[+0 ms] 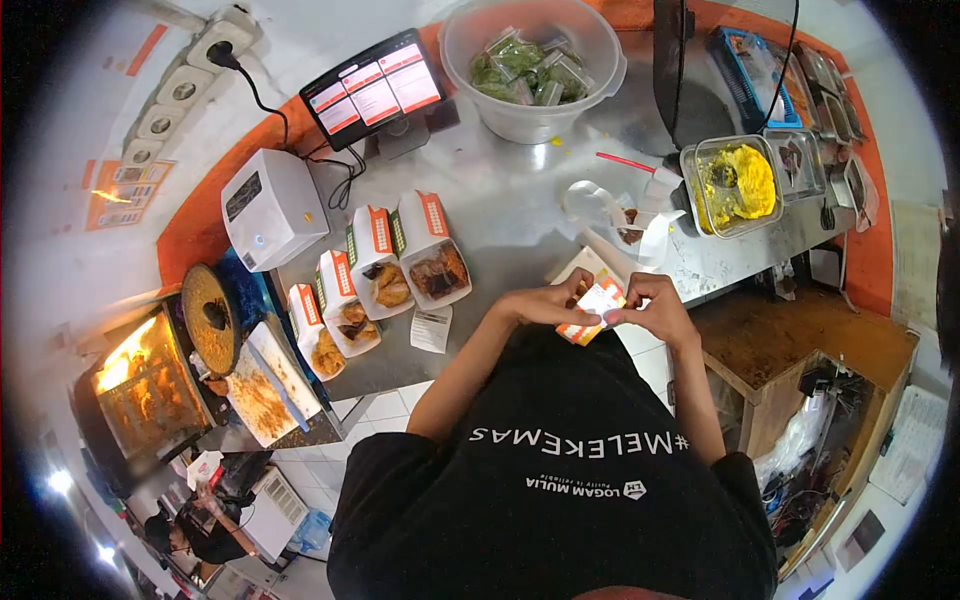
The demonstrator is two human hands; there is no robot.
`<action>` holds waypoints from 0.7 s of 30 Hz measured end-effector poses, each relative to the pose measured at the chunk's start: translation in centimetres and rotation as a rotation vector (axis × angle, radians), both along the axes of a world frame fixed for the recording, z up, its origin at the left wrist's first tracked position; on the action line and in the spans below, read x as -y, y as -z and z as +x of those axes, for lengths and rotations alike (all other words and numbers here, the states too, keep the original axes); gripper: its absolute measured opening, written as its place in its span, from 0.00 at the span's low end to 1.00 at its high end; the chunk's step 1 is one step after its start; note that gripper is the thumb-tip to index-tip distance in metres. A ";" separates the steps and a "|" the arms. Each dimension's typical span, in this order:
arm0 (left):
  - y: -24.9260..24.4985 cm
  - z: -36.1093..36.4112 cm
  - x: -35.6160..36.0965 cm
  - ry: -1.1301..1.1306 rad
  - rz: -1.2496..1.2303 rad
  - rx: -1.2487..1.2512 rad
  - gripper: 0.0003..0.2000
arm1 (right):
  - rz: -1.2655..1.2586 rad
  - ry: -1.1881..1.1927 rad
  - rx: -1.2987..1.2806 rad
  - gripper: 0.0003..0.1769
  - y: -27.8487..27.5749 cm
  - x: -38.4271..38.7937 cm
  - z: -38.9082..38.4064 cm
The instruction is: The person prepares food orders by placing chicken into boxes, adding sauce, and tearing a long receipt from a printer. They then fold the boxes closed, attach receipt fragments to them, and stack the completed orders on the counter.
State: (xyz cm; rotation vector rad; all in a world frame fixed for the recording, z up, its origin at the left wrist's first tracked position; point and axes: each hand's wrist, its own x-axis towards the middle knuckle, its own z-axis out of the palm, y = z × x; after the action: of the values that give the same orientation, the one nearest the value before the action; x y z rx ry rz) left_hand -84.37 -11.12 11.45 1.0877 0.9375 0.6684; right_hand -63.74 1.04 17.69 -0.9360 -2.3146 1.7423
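Note:
Close to my body at the counter's near edge, both hands hold a small orange, yellow and white paper packet (582,331); its exact kind is not clear. My left hand (545,303) is closed around its left side, thumb across the front. With pinched fingers, my right hand (655,308) grips its right edge, by a white label (602,297). Just beyond lies a pale paper piece (613,252), beside a clear plastic bag or cup (655,240). To the left of my left hand, a printed receipt (431,328) lies near several open boxes of fried chicken (437,272).
A white printer (272,210) and a lit tablet (370,88) stand at the back left. A large tub (530,122) holds bagged greens. Right of it sits a container of yellow food (740,185). Another person (215,525) is at lower left.

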 end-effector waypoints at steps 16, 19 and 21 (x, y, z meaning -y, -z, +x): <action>-0.3 4.6 1.7 -0.236 0.353 -1.095 0.38 | 0.393 0.030 0.104 0.14 3.6 -4.7 -7.9; -1.1 2.6 1.4 -0.506 0.456 -0.997 0.27 | 0.545 0.025 0.212 0.16 9.7 -4.4 -11.1; -0.1 -0.5 0.5 -0.601 0.339 -0.854 0.24 | 0.622 -0.003 0.170 0.15 11.6 -4.6 -12.0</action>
State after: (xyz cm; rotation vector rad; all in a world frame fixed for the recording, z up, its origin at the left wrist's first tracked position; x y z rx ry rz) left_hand -84.91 -11.58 11.58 1.4374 1.9895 0.8821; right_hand -75.76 5.62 6.08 -0.9686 -2.6976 0.8529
